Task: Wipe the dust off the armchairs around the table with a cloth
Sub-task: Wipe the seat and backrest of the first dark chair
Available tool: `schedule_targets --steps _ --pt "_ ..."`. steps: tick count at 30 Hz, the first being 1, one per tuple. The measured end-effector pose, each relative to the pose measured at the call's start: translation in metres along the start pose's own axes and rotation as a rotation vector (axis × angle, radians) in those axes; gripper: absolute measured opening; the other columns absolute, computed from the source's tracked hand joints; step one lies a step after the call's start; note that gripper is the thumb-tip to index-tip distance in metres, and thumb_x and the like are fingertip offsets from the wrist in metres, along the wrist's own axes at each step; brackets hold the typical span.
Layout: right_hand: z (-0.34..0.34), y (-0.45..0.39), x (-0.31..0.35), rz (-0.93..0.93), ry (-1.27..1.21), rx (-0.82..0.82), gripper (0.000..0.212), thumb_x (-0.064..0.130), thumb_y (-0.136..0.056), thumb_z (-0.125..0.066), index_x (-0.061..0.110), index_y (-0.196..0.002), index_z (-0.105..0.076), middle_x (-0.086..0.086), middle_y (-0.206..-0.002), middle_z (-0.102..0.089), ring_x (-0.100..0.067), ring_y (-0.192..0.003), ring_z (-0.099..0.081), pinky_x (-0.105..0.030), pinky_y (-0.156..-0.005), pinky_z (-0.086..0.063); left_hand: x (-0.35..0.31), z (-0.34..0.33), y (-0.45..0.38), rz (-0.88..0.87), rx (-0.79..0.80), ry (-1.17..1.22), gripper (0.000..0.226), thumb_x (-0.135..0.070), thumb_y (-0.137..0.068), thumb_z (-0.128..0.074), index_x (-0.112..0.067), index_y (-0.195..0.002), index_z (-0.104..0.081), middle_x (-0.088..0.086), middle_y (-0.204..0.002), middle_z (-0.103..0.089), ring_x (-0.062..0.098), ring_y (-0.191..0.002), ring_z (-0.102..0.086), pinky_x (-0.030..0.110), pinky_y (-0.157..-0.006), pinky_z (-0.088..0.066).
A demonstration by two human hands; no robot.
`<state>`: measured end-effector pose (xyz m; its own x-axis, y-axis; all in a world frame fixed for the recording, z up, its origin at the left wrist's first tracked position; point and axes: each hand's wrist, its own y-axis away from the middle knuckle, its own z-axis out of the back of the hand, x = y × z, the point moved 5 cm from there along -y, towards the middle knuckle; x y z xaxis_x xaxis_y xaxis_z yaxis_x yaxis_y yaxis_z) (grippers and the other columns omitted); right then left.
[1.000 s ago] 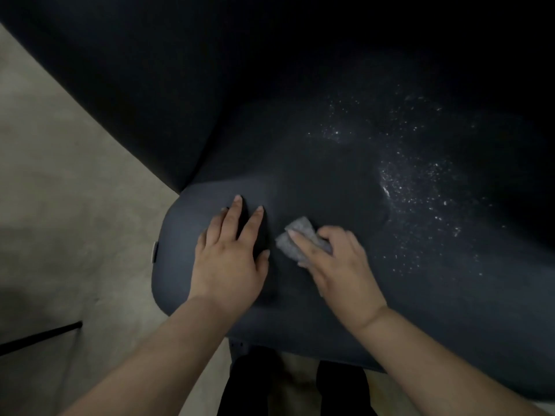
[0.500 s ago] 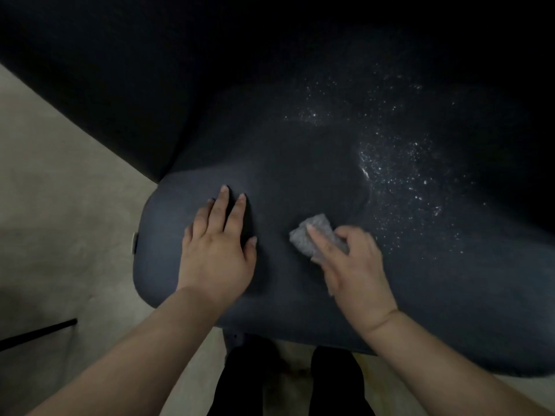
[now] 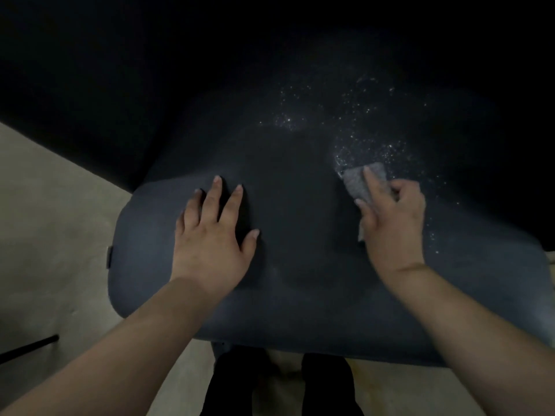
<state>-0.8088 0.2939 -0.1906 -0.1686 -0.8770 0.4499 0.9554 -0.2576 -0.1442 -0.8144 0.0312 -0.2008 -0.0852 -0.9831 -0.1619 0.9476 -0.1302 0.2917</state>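
The person stood over the dark blue armchair (image 3: 300, 250), both bare arms reaching down onto its cushion. The left hand (image 3: 210, 238) lay flat on the left part of the seat, fingers straight and spread, thumb out to the side, pressing the fabric and holding nothing. The right hand (image 3: 393, 223) held a small grey cloth (image 3: 354, 183) against the cushion further back and to the right; the index finger stretched along the top of the cloth while the thumb and the other fingers curled around its near part, so the grip was closed on the cloth. The far edge of the cloth touched the near rim of a scatter of white dust specks (image 3: 360, 130) that spread over the rear right of the seat and trailed down past the right hand. The chair's back was lost in darkness. A small tag (image 3: 109, 258) stuck out from the cushion's left edge, but it was too small and dim for any writing or brand to be read. Beige floor (image 3: 51, 220) showed to the left, with a thin black bar (image 3: 28, 349) lying across its lower corner, and the person's dark legs (image 3: 279, 385) stood just in front of the seat.
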Motion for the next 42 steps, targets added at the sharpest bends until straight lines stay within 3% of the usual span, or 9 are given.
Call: schedule_targets --steps 6,12,14,18,23,31,34,38,42 --pt "-0.022 0.036 0.044 0.265 -0.082 0.152 0.056 0.006 -0.076 -0.076 0.017 -0.129 -0.061 -0.02 -0.102 -0.055 -0.037 -0.085 -0.053 -0.048 -0.077 -0.05 -0.018 -0.001 -0.011 -0.019 -0.004 0.021 0.073 -0.06 -0.088 -0.037 -0.031 -0.151 -0.013 0.001 -0.16 -0.003 0.027 -0.144 -0.008 0.051 -0.114 -0.017" --pt "0.004 0.013 -0.014 -0.09 0.009 -0.051 0.051 0.001 -0.082 -0.07 0.011 -0.13 -0.059 -0.027 -0.103 -0.053 -0.042 -0.087 -0.05 -0.051 -0.081 -0.047 -0.026 0.004 -0.016 -0.062 -0.006 0.006 0.073 -0.059 -0.087 -0.04 -0.028 -0.15 -0.02 0.002 -0.159 -0.01 0.028 -0.142 -0.016 0.049 -0.112 -0.021" --pt "0.0 0.033 0.002 -0.063 -0.034 0.006 0.051 0.005 -0.082 -0.07 0.013 -0.131 -0.058 -0.026 -0.107 -0.054 -0.043 -0.091 -0.051 -0.051 -0.082 -0.047 -0.034 0.003 -0.014 -0.083 0.011 0.014 0.073 -0.058 -0.087 -0.041 -0.028 -0.15 -0.02 0.001 -0.16 -0.009 0.027 -0.142 -0.015 0.049 -0.113 -0.02" --pt "-0.01 0.027 0.028 0.198 -0.05 0.146 0.055 0.009 -0.078 -0.075 0.018 -0.13 -0.06 -0.019 -0.103 -0.057 -0.036 -0.086 -0.054 -0.048 -0.074 -0.05 -0.056 -0.002 -0.01 -0.157 0.031 -0.003 0.073 -0.057 -0.087 -0.04 -0.03 -0.15 -0.019 -0.001 -0.16 -0.006 0.024 -0.143 -0.012 0.047 -0.113 -0.019" --pt "0.02 0.023 -0.032 -0.168 0.005 -0.079 0.05 0.005 -0.083 -0.07 0.013 -0.131 -0.058 -0.023 -0.105 -0.054 -0.039 -0.088 -0.05 -0.049 -0.082 -0.047 -0.07 -0.005 -0.006 -0.204 0.047 -0.022 0.072 -0.057 -0.086 -0.041 -0.028 -0.15 -0.023 -0.001 -0.16 -0.009 0.024 -0.143 -0.014 0.049 -0.112 -0.022" --pt "0.001 0.057 0.011 -0.01 -0.03 0.05 0.048 0.016 -0.081 -0.072 0.02 -0.128 -0.061 -0.016 -0.104 -0.059 -0.034 -0.084 -0.055 -0.045 -0.074 -0.051 -0.079 -0.002 -0.005 -0.28 0.066 -0.057 0.07 -0.05 -0.087 -0.049 -0.025 -0.149 -0.028 0.001 -0.159 -0.014 0.026 -0.142 -0.017 0.048 -0.111 -0.023" --pt "0.025 0.059 -0.028 -0.109 0.037 -0.08 0.042 0.016 -0.084 -0.065 0.012 -0.126 -0.063 -0.023 -0.099 -0.058 -0.04 -0.08 -0.054 -0.047 -0.073 -0.05 -0.08 0.0 -0.008 -0.293 0.069 -0.049 0.068 -0.048 -0.087 -0.051 -0.025 -0.148 -0.031 0.001 -0.159 -0.017 0.027 -0.141 -0.02 0.05 -0.11 -0.026" --pt "0.032 0.063 -0.041 -0.294 0.042 -0.192 0.049 0.008 -0.078 -0.075 0.011 -0.126 -0.063 -0.024 -0.101 -0.056 -0.038 -0.082 -0.052 -0.043 -0.079 -0.046 -0.081 -0.001 -0.01 -0.299 0.057 -0.044 0.067 -0.047 -0.088 -0.052 -0.024 -0.147 -0.032 0.002 -0.158 -0.018 0.028 -0.14 -0.021 0.052 -0.11 -0.027" --pt "0.012 0.07 -0.007 -0.109 0.013 -0.07 0.047 0.018 -0.08 -0.072 0.019 -0.126 -0.062 -0.018 -0.103 -0.059 -0.036 -0.083 -0.056 -0.043 -0.075 -0.049 -0.085 -0.002 -0.012 -0.302 0.044 -0.033 0.066 -0.046 -0.088 -0.051 -0.023 -0.147 -0.033 0.003 -0.158 -0.02 0.029 -0.139 -0.022 0.053 -0.109 -0.027"
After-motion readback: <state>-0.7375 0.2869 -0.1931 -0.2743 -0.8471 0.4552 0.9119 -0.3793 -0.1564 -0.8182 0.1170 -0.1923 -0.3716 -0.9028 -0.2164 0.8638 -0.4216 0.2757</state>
